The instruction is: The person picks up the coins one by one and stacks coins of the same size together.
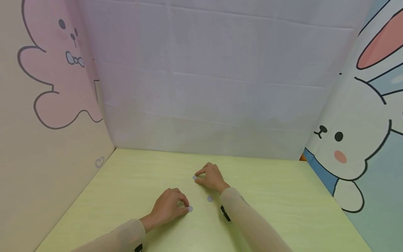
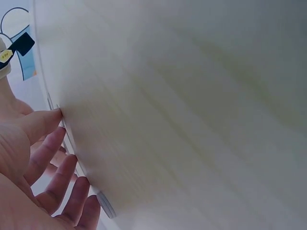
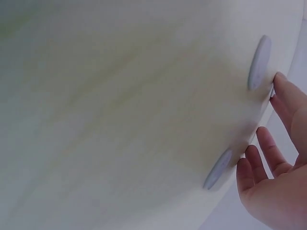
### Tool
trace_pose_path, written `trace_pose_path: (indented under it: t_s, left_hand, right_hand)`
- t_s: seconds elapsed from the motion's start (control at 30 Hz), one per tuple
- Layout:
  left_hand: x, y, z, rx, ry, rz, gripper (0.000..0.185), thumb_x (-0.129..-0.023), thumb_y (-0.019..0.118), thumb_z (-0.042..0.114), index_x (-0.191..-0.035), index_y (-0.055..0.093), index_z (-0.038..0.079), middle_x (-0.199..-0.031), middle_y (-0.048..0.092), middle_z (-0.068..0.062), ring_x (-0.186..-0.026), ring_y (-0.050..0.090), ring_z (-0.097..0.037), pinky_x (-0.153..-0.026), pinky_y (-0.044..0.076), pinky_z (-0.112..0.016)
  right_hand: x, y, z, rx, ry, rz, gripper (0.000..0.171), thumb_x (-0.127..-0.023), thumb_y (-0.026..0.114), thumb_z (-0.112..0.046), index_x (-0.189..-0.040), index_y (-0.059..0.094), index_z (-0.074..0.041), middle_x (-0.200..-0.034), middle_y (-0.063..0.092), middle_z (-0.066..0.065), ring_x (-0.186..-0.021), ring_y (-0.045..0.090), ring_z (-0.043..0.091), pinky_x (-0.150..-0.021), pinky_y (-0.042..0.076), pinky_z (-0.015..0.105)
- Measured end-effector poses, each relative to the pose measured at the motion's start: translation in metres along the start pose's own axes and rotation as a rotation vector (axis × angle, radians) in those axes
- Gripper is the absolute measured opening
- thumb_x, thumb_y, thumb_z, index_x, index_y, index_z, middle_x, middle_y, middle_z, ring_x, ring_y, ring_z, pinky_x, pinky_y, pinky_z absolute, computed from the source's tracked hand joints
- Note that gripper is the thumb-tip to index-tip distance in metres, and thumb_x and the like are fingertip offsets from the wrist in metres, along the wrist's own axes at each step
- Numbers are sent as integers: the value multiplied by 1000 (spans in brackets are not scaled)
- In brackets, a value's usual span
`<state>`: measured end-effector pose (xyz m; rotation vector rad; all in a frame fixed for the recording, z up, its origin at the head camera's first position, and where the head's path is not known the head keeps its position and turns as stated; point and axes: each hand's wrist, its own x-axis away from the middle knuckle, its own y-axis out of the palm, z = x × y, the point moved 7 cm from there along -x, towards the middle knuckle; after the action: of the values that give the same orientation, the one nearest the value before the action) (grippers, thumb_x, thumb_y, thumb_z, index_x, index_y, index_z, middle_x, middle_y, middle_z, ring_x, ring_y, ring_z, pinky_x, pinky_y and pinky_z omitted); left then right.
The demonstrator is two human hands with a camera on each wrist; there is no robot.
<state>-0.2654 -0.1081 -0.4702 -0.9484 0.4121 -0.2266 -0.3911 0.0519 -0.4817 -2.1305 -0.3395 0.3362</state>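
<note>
In the head view, a person's left hand pinches a small pale disc, the near disc, between thumb and forefinger, low over a yellow-green table. Farther from the viewer, the right hand pinches the far disc in the same manner, its thumb and forefinger at the edge. A third one, the loose disc, lies flat on the table between the two hands, near the right sleeve, with a black strap at that wrist. A white cloth wall stands behind the table; a pink cartoon animal is on the left side and a white rabbit on the right.

In the left wrist view, the fingers are bent, their tips close to the table's surface. A disc lies just beside the little finger, and part of the other hand shows behind; the grip itself is hard to see at this angle.

In the right wrist view, two discs rest on the table, well apart, near the bent right fingers. Whatever sits between the thumb and forefinger is mostly hidden here.
</note>
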Motion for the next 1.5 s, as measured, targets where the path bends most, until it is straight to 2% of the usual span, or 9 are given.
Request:
trace_pose_path:
  t_s: [0.47,0.97,1.17,1.5]
  left_hand:
    - [0,0,0,-3,-16,-8,13,-82,93,29,-82,81,26,-95,72,10,-94,62,-17,-79,54,-36]
    - [-1,0,-1,-4,-20,-12,12,-82,93,29,-83,81,25,-97,72,9,-93,61,-16,-79,54,-35]
    - [0,0,-1,-1,-16,-12,12,-82,93,29,-83,81,25,-97,73,9,-94,62,-16,-79,54,-35]
    - [0,1,0,0,-15,-14,12,-82,93,29,-83,81,25,-96,72,9,-93,62,-17,-78,54,-36]
  right_hand:
    - [-2,-1,-3,24,32,2,20,-91,87,-32,-108,86,-21,-118,64,9,-114,56,36,-100,51,49]
    - [-6,-3,-7,39,9,22,15,-88,89,-30,-100,87,-21,-111,69,7,-110,61,33,-103,50,53]
    - [-7,0,-4,30,17,33,16,-88,90,-32,-98,87,-20,-108,67,4,-107,62,29,-99,52,50]
    - [-3,-2,-11,84,-72,53,16,-91,87,-30,-96,86,-15,-101,71,3,-100,66,26,-95,55,46]
